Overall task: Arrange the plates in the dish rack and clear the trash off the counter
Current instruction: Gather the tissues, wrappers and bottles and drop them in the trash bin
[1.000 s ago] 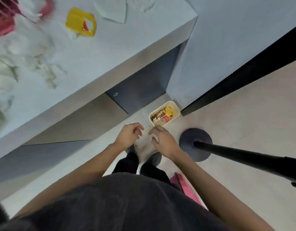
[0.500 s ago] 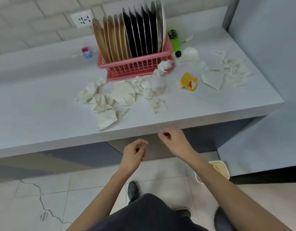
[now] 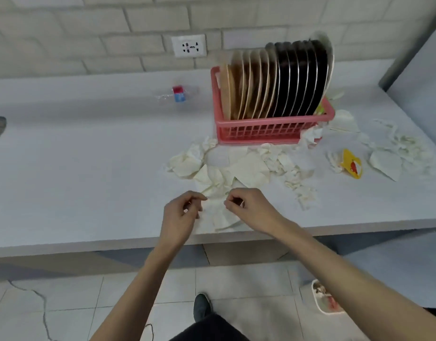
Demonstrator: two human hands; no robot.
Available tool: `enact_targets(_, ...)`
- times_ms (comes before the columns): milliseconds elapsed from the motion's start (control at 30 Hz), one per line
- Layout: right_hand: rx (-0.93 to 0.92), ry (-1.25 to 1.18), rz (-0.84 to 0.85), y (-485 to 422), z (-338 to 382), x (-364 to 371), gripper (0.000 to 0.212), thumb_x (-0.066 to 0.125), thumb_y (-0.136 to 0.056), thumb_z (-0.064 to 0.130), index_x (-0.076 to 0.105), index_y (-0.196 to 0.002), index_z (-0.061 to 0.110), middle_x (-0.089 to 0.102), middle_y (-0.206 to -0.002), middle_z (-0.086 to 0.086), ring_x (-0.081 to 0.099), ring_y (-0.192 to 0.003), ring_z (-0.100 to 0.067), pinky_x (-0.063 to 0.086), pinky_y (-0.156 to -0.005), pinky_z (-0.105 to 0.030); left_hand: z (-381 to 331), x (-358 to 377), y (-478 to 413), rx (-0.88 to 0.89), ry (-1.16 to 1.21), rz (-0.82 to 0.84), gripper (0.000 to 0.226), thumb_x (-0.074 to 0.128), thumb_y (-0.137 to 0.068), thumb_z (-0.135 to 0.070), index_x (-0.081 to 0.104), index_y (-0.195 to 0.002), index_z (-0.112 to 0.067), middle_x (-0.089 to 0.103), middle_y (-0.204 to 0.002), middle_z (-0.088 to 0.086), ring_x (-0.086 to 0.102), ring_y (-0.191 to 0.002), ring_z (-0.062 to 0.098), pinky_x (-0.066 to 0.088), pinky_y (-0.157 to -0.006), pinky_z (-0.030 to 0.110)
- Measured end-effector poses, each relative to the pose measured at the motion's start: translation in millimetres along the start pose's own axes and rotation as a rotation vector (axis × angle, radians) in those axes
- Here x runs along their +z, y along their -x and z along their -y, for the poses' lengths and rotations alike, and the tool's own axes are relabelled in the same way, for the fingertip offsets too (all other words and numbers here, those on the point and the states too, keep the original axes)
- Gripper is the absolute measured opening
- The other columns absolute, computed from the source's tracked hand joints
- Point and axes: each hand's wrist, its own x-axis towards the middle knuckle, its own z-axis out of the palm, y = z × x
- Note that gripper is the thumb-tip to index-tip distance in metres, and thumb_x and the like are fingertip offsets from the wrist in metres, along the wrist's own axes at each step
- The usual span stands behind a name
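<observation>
A pink dish rack (image 3: pixel 261 131) stands on the white counter (image 3: pixel 89 168), filled with several tan and black plates (image 3: pixel 273 82) on edge. Crumpled white paper (image 3: pixel 226 173) lies scattered in front of the rack, and more paper scraps (image 3: pixel 393 148) lie to its right. A yellow wrapper (image 3: pixel 350 163) lies among the scraps on the right. Both my hands hover over one paper sheet (image 3: pixel 220 216) at the counter's front edge. My left hand (image 3: pixel 181 215) and my right hand (image 3: pixel 247 207) have curled fingers, with fingertips at the sheet's edges. Whether they pinch it is unclear.
A small red-and-blue packet (image 3: pixel 178 94) in clear wrap lies at the back of the counter, left of the rack. A wall socket (image 3: pixel 189 45) sits above. On the floor at lower right stands a cream bin (image 3: pixel 326 300) holding trash. A green object (image 3: pixel 320 109) peeks out behind the rack.
My view swung up from the floor bin to the counter. Both hands rose from the bin and moved forward over the paper at the counter's front edge.
</observation>
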Motion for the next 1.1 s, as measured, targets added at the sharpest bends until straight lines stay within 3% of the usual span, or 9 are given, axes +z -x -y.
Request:
enact_targets(167, -0.040, 0.063, 0.002, -90.4, 48.4, 19.9, 0.021, 0.060, -0.094, 0.016, 0.064, -0.077, 0.003, 0.065, -0.075, -0.011, 0.059, -0.072, -0.025, 0.047, -0.067, -0.034, 28.1, -79.5, -100.6, 0.048, -0.065, -0.067, 0.026, 0.051, -0.092, -0.002, 0.072, -0.096, -0.017, 0.070, -0.085, -0.002, 0.064, -0.073, 0.009, 0.046, -0.060, 0.013)
enact_targets(300, -0.051, 0.085, -0.035, -154.5, 71.3, 26.1, 0.015, 0.059, -0.091, 0.012, 0.066, -0.079, 0.007, 0.068, -0.076, -0.008, 0.061, -0.072, -0.024, 0.050, -0.068, -0.035, 56.1, -123.8, -190.1, 0.037, -0.138, -0.105, 0.026, 0.051, -0.090, -0.001, 0.070, -0.101, -0.014, 0.071, -0.093, 0.001, 0.066, -0.083, 0.016, 0.052, -0.074, 0.025)
enact_targets(433, -0.036, 0.127, -0.071, -212.0, 83.2, 30.5, 0.013, 0.058, -0.090, 0.009, 0.067, -0.081, 0.008, 0.068, -0.077, -0.005, 0.060, -0.066, -0.016, 0.045, -0.062, -0.022, 80.1, -145.2, -265.7, 0.036, -0.219, -0.084, 0.022, 0.053, -0.095, -0.009, 0.065, -0.113, -0.015, 0.068, -0.111, 0.005, 0.064, -0.095, 0.020, 0.051, -0.089, 0.033)
enact_targets(567, -0.018, 0.185, -0.085, -269.0, 84.7, 36.0, 0.007, 0.059, -0.091, 0.009, 0.065, -0.089, 0.011, 0.067, -0.087, -0.003, 0.055, -0.068, -0.005, 0.041, -0.061, -0.008, 99.5, -156.3, -321.9, 0.015, -0.523, -0.067, 0.041, 0.047, -0.102, -0.025, 0.047, -0.142, -0.016, 0.039, -0.152, 0.009, 0.036, -0.139, 0.029, 0.031, -0.111, 0.043)
enact_targets(700, 0.016, 0.373, -0.071, -326.2, 74.2, 40.2, 0.028, 0.060, -0.088, 0.011, 0.058, -0.116, 0.014, 0.056, -0.114, -0.006, 0.054, -0.099, -0.019, 0.047, -0.086, -0.028, 138.0, -153.3, -330.0, -0.094, -0.873, -0.034, 0.056, 0.024, -0.105, -0.040, 0.017, -0.157, -0.021, 0.002, -0.166, 0.009, -0.002, -0.153, 0.029, 0.004, -0.123, 0.048)
enact_targets(833, -0.012, 0.673, -0.087, -396.6, 77.9, 33.0, 0.064, 0.062, -0.083, 0.011, 0.040, -0.143, 0.014, 0.036, -0.139, -0.016, 0.039, -0.123, -0.035, 0.040, -0.096, -0.038, 146.5, -152.4, -334.2, -0.049, -0.880, -0.046, 0.059, 0.022, -0.104, -0.042, 0.014, -0.158, -0.019, 0.002, -0.166, 0.009, -0.002, -0.153, 0.030, 0.002, -0.123, 0.047)
enact_targets(967, -0.021, 0.927, -0.116, -472.4, 79.2, 19.1, 0.088, 0.070, -0.079, 0.019, 0.022, -0.153, 0.020, 0.015, -0.156, -0.017, 0.020, -0.140, -0.039, 0.029, -0.112, -0.049, 149.7, -152.5, -335.4, -0.041, -0.842, -0.058, 0.060, 0.025, -0.103, -0.043, 0.017, -0.158, -0.019, 0.003, -0.166, 0.009, -0.002, -0.153, 0.030, 0.003, -0.123, 0.048)
enact_targets(1033, -0.029, 1.001, -0.104, -498.5, 68.9, 21.0, 0.088, 0.070, -0.078, 0.021, 0.023, -0.152, 0.017, 0.023, -0.153, -0.019, 0.025, -0.138, -0.039, 0.029, -0.112, -0.049, 149.4, -150.8, -334.5, -0.049, -0.824, -0.060, 0.060, 0.024, -0.103, -0.044, 0.015, -0.158, -0.020, 0.001, -0.167, 0.008, -0.004, -0.153, 0.029, 0.002, -0.123, 0.047)
enact_targets(1100, -0.071, 1.072, -0.024, -518.4, 57.6, 30.5, 0.073, 0.070, -0.075, 0.021, 0.039, -0.141, 0.013, 0.044, -0.136, -0.019, 0.042, -0.125, -0.038, 0.039, -0.102, -0.047, 149.1, -150.4, -338.2, -0.062, -0.817, -0.065, 0.060, 0.023, -0.103, -0.044, 0.013, -0.158, -0.021, -0.003, -0.167, 0.006, -0.006, -0.153, 0.028, -0.001, -0.124, 0.046)
